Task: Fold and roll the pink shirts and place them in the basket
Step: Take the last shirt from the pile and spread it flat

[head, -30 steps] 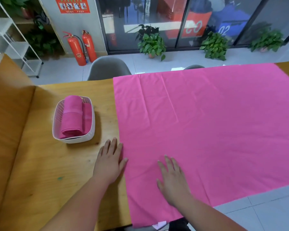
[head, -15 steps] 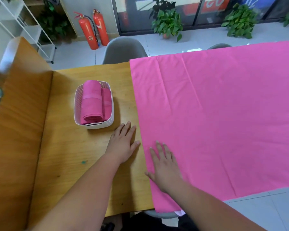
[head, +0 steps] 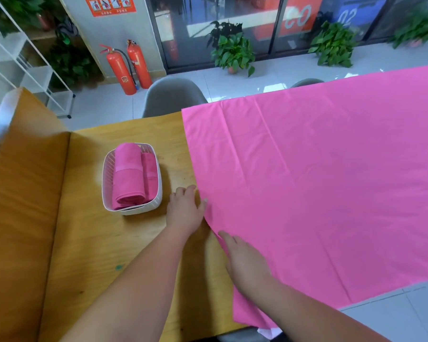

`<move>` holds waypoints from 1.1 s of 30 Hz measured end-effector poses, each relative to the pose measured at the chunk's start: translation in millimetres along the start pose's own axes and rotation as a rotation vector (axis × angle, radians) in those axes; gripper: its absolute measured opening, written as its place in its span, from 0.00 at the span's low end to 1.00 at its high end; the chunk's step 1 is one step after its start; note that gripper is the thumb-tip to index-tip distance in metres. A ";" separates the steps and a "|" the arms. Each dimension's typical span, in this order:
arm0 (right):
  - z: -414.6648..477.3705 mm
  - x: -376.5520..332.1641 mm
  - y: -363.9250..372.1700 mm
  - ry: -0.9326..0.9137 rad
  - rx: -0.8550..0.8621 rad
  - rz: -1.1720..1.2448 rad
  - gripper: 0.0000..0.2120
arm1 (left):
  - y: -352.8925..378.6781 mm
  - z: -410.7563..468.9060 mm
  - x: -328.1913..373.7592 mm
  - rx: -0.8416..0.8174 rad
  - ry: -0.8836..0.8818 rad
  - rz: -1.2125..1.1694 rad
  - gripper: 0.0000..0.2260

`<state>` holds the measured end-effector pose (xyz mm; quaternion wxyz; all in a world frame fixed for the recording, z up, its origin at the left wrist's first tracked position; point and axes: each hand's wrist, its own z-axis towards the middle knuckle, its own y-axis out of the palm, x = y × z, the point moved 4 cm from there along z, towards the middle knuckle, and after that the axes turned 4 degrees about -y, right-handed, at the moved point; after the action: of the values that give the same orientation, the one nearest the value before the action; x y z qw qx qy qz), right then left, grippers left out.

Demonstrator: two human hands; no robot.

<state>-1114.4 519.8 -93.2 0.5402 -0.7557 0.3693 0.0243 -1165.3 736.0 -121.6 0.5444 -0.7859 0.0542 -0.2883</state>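
Pink shirt (head: pixel 319 183) lies spread across the table (head: pixel 84 243), right of the basket (head: pixel 134 211) holding two rolls (head: pixel 129 176). My left hand (head: pixel 185 211) curls at its left edge; I can't tell if it's grasping. My right hand (head: pixel 245 260) rests there too, fingers released.

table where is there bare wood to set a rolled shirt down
Bare wood lies between the basket and the raised side panel, and nearer, left of the left hand. The pink cloth covers everything rightward; the right hand and left hand crowd its edge.
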 end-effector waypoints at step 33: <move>-93.6 18.8 -155.6 -0.022 0.289 -0.081 0.47 | -77.4 28.4 155.2 -0.218 -0.040 -0.678 0.38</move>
<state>-1043.6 454.0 61.7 0.6480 -0.6841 0.3322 -0.0425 -1039.9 728.6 1.3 0.3317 -0.8181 -0.1902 -0.4296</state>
